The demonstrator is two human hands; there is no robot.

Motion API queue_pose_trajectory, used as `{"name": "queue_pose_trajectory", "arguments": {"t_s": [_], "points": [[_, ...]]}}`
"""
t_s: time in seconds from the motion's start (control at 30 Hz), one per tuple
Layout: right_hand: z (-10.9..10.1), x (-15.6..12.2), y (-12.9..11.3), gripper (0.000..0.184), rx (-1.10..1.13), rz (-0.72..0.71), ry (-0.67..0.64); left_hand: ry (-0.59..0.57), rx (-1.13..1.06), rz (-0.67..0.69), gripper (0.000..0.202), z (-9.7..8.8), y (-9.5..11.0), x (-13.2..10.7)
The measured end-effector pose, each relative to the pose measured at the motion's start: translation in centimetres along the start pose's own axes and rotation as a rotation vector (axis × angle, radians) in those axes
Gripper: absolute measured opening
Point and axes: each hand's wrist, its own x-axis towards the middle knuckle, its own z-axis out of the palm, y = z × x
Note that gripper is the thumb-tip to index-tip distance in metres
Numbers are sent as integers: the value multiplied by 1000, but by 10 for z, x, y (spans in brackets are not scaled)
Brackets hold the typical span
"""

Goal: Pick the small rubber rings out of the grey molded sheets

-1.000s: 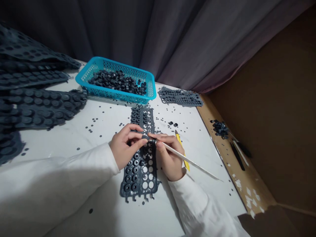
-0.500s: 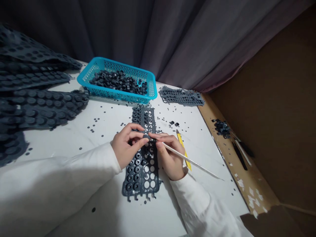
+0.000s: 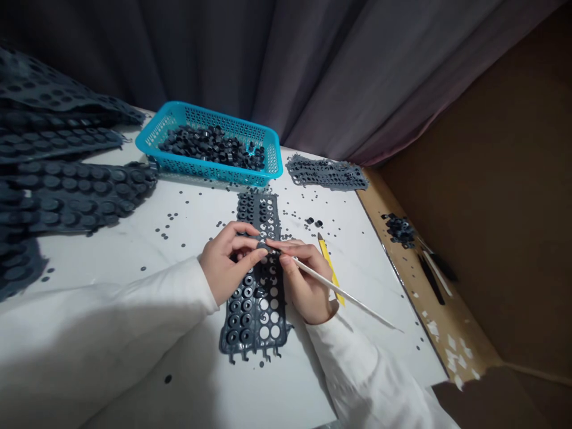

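Note:
A long dark grey rubber strip [image 3: 254, 310] full of round rings and empty holes lies lengthwise on the white table [image 3: 134, 250]. My left hand [image 3: 226, 262] pinches a small dark ring at the middle of the strip, thumb and fingers closed. My right hand [image 3: 304, 280] meets it from the right, fingers closed around a thin white stick [image 3: 348, 295] that trails toward the right. A yellow pencil-like tool [image 3: 329, 268] lies on the table just behind my right hand.
A blue basket [image 3: 272, 158] of loose dark rings stands at the back. Stacked rubber sheets [image 3: 67, 190] fill the left side. A spent strip [image 3: 326, 174] lies back right. Small dark discs are scattered about. A cardboard ledge [image 3: 429, 298] on the right carries more rings and tools.
Both hands stay at the same spot on the strip with only slight finger shifts. The view wobbles a little.

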Motion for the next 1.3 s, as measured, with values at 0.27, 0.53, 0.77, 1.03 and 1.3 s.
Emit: {"name": "queue_pose_trajectory", "arguments": {"t_s": [0.27, 0.53, 0.77, 1.03, 1.3], "points": [[-3, 0, -1, 18, -142, -68, -67, 8, 6, -13, 24, 0, 2, 0], [-5, 0, -3, 22, -205, -82, -94, 16, -1, -20, 22, 1, 2, 1], [-4, 0, -4, 20, -222, -71, -84, 7, 0, -33, 23, 1, 2, 2], [-3, -1, -2, 20, -224, -65, -60, 5, 7, -34, 23, 1, 2, 0], [-1, -2, -1, 11, -145, 2, 21, -45, -4, -17, 25, 1, 2, -2]]}}
